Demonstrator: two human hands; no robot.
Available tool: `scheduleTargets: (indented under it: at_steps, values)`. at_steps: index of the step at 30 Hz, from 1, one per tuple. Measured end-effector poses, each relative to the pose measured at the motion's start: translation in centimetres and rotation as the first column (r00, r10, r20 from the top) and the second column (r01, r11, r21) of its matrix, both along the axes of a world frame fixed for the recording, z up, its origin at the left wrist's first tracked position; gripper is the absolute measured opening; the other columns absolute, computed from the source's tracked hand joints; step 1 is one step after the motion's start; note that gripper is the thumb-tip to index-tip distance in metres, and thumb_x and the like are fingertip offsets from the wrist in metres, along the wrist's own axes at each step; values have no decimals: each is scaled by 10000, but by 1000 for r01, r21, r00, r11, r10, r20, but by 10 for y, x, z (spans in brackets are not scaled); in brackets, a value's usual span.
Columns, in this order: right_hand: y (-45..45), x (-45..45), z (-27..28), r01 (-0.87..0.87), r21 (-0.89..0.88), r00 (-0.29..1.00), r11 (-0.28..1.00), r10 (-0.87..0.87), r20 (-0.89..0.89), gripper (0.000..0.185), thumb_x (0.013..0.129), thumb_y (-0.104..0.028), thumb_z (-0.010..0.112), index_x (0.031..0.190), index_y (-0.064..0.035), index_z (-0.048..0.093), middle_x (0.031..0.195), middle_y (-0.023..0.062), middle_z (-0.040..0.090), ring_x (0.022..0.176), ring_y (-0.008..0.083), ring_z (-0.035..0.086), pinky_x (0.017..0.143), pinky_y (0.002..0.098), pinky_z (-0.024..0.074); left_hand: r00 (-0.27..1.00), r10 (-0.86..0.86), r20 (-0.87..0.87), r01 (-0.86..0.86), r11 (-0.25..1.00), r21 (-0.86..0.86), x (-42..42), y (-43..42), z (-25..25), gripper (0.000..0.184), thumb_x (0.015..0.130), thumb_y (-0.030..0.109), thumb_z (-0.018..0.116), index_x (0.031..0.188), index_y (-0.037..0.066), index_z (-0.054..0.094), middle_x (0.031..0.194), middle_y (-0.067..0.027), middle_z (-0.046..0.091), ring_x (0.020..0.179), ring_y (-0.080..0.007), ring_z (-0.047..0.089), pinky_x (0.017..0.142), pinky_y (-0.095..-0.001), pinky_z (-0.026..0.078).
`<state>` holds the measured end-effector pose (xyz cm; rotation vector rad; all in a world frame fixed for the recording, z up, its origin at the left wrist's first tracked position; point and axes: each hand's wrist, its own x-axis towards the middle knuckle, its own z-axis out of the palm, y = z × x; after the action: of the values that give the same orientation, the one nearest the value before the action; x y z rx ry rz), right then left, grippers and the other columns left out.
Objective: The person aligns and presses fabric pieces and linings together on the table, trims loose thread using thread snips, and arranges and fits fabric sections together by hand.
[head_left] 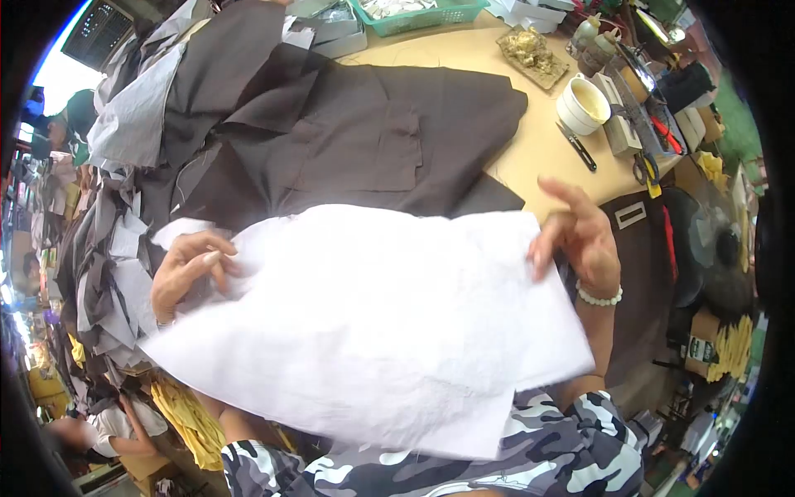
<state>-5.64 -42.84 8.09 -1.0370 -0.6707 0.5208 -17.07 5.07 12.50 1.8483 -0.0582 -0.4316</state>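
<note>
A large white piece of cloth point(373, 306) is spread out between my hands, above my lap and the table's near edge; its lower border is blurred. My left hand point(192, 269) has its fingers curled on the cloth's left edge. At the upper right edge my right hand point(584, 240) pinches the cloth between thumb and fingers, with another finger raised. Beyond it lies a dark brown fabric piece point(464, 108), with a pocket-like patch point(356, 153) on it. The white cloth covers the near part of the brown fabric.
Dark and white fabric pieces point(124, 248) are heaped at the left. On the table's right stand a white cup point(583, 106), a black-handled knife point(577, 147), scissors point(646, 172) and squeeze bottles point(598, 51). A green basket point(422, 15) stands at the back. Another person point(124, 422) is at lower left.
</note>
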Motion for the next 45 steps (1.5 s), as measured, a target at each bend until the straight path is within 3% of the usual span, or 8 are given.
scheduleTargets:
  at_steps: [5,12,23,31,40,42,44,45]
  values:
    - [16,7,-36,551,-464,834,694,-471,287,485,909,-25,453,1376,28,333,920,91,604,862,149,566,824,271,446,945,271,185,-310,921,234,12,-26,4,166,908,109,559,991,-19,624,804,-54,655,764,-111,628,729,-228,451]
    - [0,6,-59,764,-429,590,482,-254,766,795,660,126,368,1431,-42,268,1280,188,513,1234,331,452,1034,389,343,865,-304,400,-235,459,857,4,-42,1,526,723,175,686,1213,47,546,1301,-156,495,1278,-352,385,1050,-442,309]
    - [17,20,-84,750,-332,635,572,-482,604,748,905,-281,538,1450,8,115,1231,269,518,1172,376,496,983,412,385,721,-368,588,-297,603,741,42,-123,-34,508,794,299,670,1216,46,547,1304,-147,499,1266,-331,403,1045,-485,287]
    - [63,133,-81,919,-393,381,4,-252,889,892,751,-298,694,1392,73,198,1001,295,607,896,420,603,795,453,479,768,-525,367,145,700,699,101,-187,-62,250,791,253,664,941,56,693,1192,-158,583,1083,-318,560,914,-383,452]
    - [141,96,11,670,59,499,740,-507,702,780,779,-36,642,1408,37,188,1255,216,498,1141,248,498,952,321,422,815,177,552,-194,981,-29,141,-213,-38,849,610,369,826,1219,-82,444,1045,-242,600,942,-257,618,822,-327,486]
    - [131,83,63,339,58,857,939,-333,394,749,813,-35,640,1417,36,203,1383,189,374,1242,222,419,1005,287,372,884,239,402,-82,926,-369,129,-228,-3,480,749,158,708,1118,-82,517,937,-95,631,821,-148,590,733,-277,491]
    - [107,132,46,550,251,-15,797,-291,957,574,889,-45,576,1387,31,299,1393,127,398,1206,170,448,988,259,402,805,370,464,-215,911,-352,139,-220,1,242,815,63,584,1015,-74,585,847,-59,632,790,-134,584,701,-274,483]
    - [108,125,62,355,110,562,928,-306,769,607,892,-98,574,1402,21,266,1232,104,482,1080,160,498,911,261,423,814,429,392,-286,883,-373,138,-221,18,156,829,50,531,919,-34,627,759,-34,622,681,-102,564,609,-258,456]
